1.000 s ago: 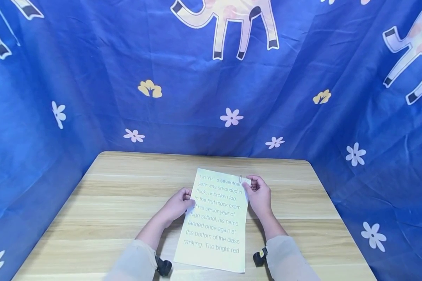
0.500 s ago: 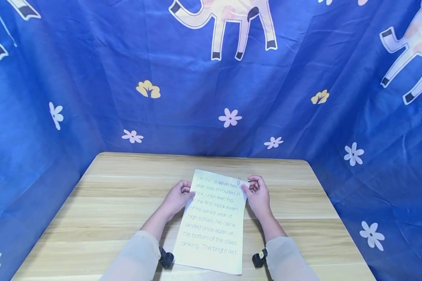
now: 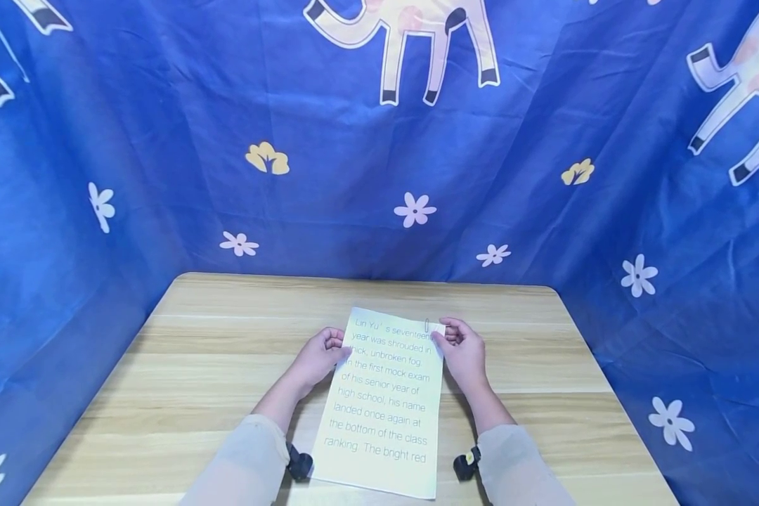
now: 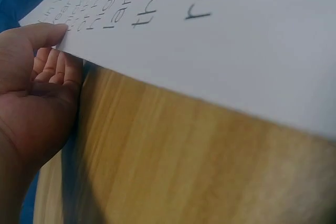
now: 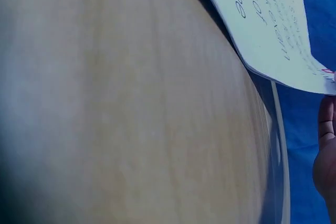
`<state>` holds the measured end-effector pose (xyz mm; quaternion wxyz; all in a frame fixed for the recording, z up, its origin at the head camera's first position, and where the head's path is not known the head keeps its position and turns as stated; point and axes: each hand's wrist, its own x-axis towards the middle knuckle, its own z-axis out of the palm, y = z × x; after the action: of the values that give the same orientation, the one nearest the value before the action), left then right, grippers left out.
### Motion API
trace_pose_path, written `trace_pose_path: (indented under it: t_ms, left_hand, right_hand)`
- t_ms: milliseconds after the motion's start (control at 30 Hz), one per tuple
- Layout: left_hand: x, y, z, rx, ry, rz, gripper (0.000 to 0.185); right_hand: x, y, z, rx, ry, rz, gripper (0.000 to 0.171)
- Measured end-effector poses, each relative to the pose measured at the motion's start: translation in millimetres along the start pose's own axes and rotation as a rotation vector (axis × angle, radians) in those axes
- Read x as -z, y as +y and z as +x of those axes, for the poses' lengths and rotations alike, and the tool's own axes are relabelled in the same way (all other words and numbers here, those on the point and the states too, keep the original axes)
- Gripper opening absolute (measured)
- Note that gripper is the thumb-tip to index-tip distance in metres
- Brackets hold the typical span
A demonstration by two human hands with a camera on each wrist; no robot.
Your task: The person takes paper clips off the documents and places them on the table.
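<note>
Printed sheet (image 3: 382,400) held up off the wooden surface (image 3: 215,365) by both hands, near its upper end, lower edge toward the person. Left hand (image 3: 319,358) at the sheet's left edge: thumb on the printed face, fingers curled underneath, a clear pinch; the left wrist view confirms thumb on top, fingers (image 4: 52,66) folded below the paper edge. Right hand (image 3: 463,351) at the upper right corner, thumb and forefinger closed on the paper just beside a small paper clip (image 3: 426,325) fixed to the top edge. Right wrist view shows only a bit of that hand at the frame's border, with the sheet's corner floating above the surface and casting a shadow. Text on the sheet large, grey, running in short lines; sheet slightly tilted, top leaning right. Pale sleeves (image 3: 240,464) on both forearms, a small black device at each wrist. Surface light wood grain with rounded corners, sheet held over its middle-near part. Beyond and to both sides, a blue cloth backdrop (image 3: 164,140) printed with white flowers, yellow sprigs and cartoon animal legs.
</note>
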<state>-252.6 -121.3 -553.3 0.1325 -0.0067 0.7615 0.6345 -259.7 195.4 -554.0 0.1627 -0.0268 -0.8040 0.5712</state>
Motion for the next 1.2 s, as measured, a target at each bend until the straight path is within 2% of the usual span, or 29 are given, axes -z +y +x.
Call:
trace_pose_path:
  t_ms: [133,367,600,767,933,1200]
  left_hand:
    - [0.3,-0.3,-0.5,0.000,0.010,0.003,0.034]
    - [1.3,-0.9,-3.9,0.009,0.020,0.018,0.031]
    - [0.0,-5.0,-3.0,-0.012,0.014,0.044,0.029]
    - [-1.6,-4.1,-2.6,-0.022,-0.008,0.082,0.028]
    - [-1.5,-0.7,-3.3,-0.035,-0.032,0.082,0.029]
    - [-1.1,-0.4,-2.8,-0.065,-0.049,0.150,0.032]
  right_hand:
    - [-2.1,-0.7,-0.4,0.014,-0.031,-0.060,0.035]
    - [-4.8,0.9,-2.2,0.005,-0.031,-0.158,0.035]
    - [-3.8,2.3,-3.4,-0.042,-0.040,-0.128,0.035]
    - [-1.6,3.7,-3.0,-0.096,-0.015,-0.088,0.034]
    - [0.4,1.6,-1.7,-0.088,-0.012,-0.072,0.034]
    - [3.8,-1.9,-0.1,-0.112,-0.012,-0.042,0.036]
